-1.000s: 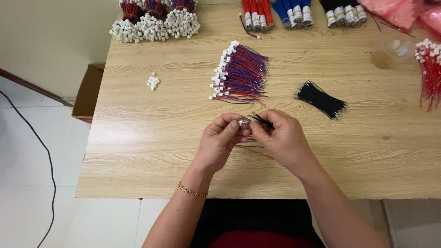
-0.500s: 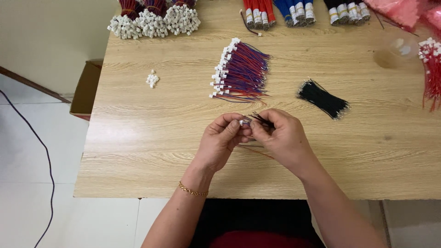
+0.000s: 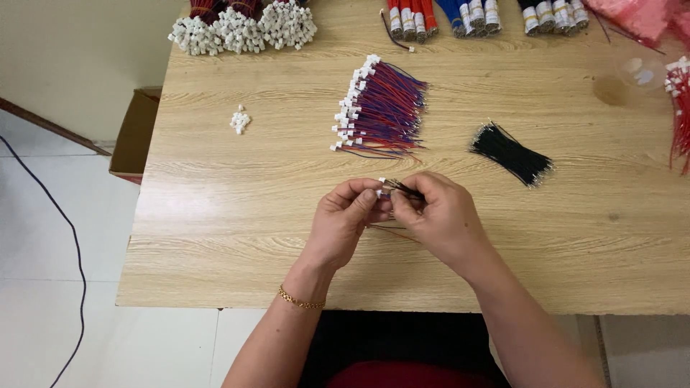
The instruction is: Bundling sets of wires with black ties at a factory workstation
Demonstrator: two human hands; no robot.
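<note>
From the head camera I look straight down on a pale wooden table [image 3: 237, 230], and both forearms come up from the bottom edge and meet near the middle of it. My left hand [image 3: 343, 224] is raised just off the wood, wrist bent slightly inward, a thin gold bracelet [image 3: 300, 301] on the wrist; its thumb and forefinger are pinched together on a small white connector [image 3: 382, 188]. My right hand [image 3: 438, 219] faces it, knuckles up, fingers curled and pinched on a thin black wire [image 3: 404, 190] that runs to that connector. The two hands touch at the fingertips. A red wire [image 3: 392, 231] shows under them, lying on the table.

Just beyond the hands lies a fanned bundle of red and blue wires [image 3: 384, 109] with white plugs along its left side. To the right of that, apart from it, sits a bundle of black wires [image 3: 512, 153]. A little heap of loose white connectors [image 3: 240, 119] lies well off to the left. At the far edge are bunches of white-tipped wires [image 3: 244, 30] and banded wire rolls [image 3: 438, 16]. A cardboard box [image 3: 135, 133] stands on the floor by the table's left side.
</note>
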